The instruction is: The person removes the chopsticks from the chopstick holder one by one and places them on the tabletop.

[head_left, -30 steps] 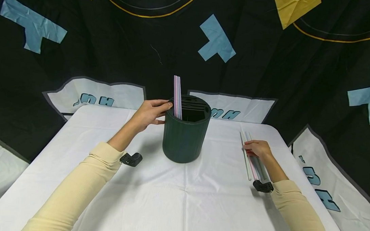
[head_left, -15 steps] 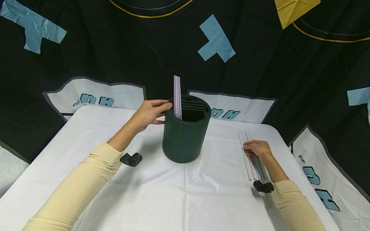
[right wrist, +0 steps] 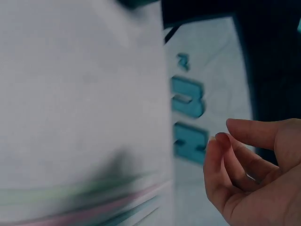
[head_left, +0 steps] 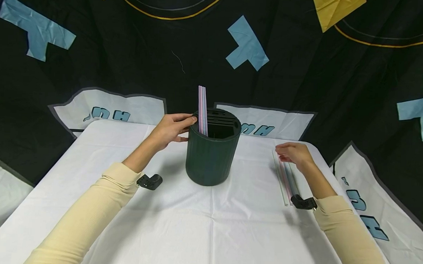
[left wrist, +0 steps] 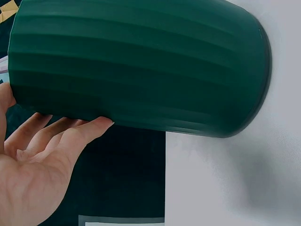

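Note:
A dark green ribbed holder (head_left: 212, 159) stands upright on the white table, its black slotted top partly open. A bundle of pink and pale blue straws (head_left: 203, 112) sticks up from its left side. My left hand (head_left: 171, 130) grips the holder at the upper left, thumb at the rim and fingers against the wall; the left wrist view shows the little finger touching the ribbed side. Over the far ends of several loose straws (head_left: 284, 181) hovers my right hand (head_left: 294, 154). In the right wrist view its fingers are loosely bent, with nothing visible between them and the thumb.
White cloth covers the table (head_left: 152, 231), whose far edge lies just behind the holder. Behind hangs a black backdrop (head_left: 137, 59) with blue and yellow patches. A white lettered banner (head_left: 366, 207) runs along the right side.
My right hand has come away from the loose straws, rising and moving toward their far ends. The leftmost loose straw's far end shifted slightly left earlier. My left hand and the holder stay put.

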The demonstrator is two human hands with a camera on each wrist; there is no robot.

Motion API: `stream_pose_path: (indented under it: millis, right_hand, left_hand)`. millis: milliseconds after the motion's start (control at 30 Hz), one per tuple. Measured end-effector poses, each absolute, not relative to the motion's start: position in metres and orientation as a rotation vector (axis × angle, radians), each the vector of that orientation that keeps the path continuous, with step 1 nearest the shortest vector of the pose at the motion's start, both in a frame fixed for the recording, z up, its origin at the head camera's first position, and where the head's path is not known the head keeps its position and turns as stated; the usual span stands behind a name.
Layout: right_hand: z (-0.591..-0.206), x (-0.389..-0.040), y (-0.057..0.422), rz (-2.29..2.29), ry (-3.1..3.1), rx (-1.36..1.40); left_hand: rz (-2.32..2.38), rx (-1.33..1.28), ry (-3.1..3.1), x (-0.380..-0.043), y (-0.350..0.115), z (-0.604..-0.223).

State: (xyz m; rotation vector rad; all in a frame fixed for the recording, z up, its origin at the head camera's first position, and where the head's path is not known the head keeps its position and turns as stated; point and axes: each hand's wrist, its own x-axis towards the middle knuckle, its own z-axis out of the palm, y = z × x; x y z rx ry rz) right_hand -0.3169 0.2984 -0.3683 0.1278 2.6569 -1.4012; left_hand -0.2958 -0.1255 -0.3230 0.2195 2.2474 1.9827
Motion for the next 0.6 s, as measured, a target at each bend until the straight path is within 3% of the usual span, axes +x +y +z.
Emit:
stream_pose_path:
  millis: [600]
  right_hand:
    - [-0.261,-0.293,0.202,-1.719,2.555,-0.152]
  left_hand:
    - [1.98,0.216,2.247,-0.297,-0.126,-0.325]
